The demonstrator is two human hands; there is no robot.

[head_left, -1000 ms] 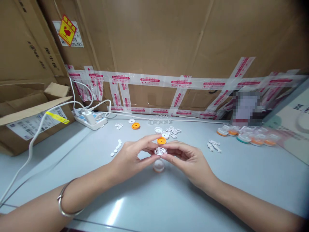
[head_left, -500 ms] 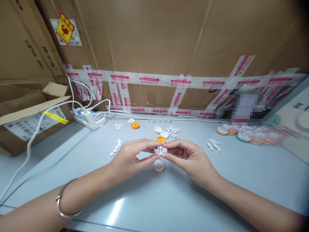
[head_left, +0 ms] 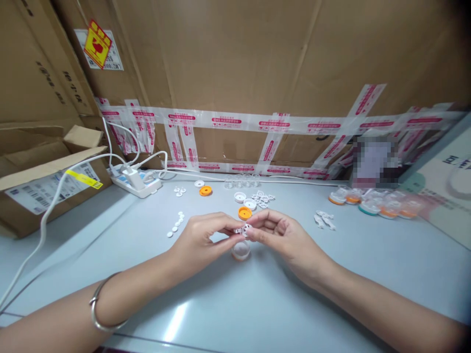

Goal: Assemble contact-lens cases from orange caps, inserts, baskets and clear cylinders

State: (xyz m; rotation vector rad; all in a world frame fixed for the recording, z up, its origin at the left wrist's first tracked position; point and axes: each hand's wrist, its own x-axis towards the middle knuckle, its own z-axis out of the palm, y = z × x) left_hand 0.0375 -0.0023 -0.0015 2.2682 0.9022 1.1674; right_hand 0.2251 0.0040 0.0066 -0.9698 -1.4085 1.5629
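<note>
My left hand (head_left: 200,240) and my right hand (head_left: 285,238) meet over the middle of the grey table (head_left: 257,299). Both pinch one small white plastic part (head_left: 243,229) between thumb and fingertips. Directly below it, on the table, stands a small clear round cap (head_left: 241,250). An orange ring (head_left: 245,213) lies just behind the fingers. A metal bangle (head_left: 101,314) sits on my left wrist.
Behind the hands lie white caps (head_left: 245,200), a pile of white parts (head_left: 264,200), another orange ring (head_left: 205,190) and small white discs (head_left: 176,223). A power strip (head_left: 134,182) with cables is at back left, a cardboard box (head_left: 40,186) at left, bagged orange pieces (head_left: 371,203) at right.
The fingers of both hands have closed in tighter round the white part, which now shows less. The hands have sunk slightly toward the clear cap.
</note>
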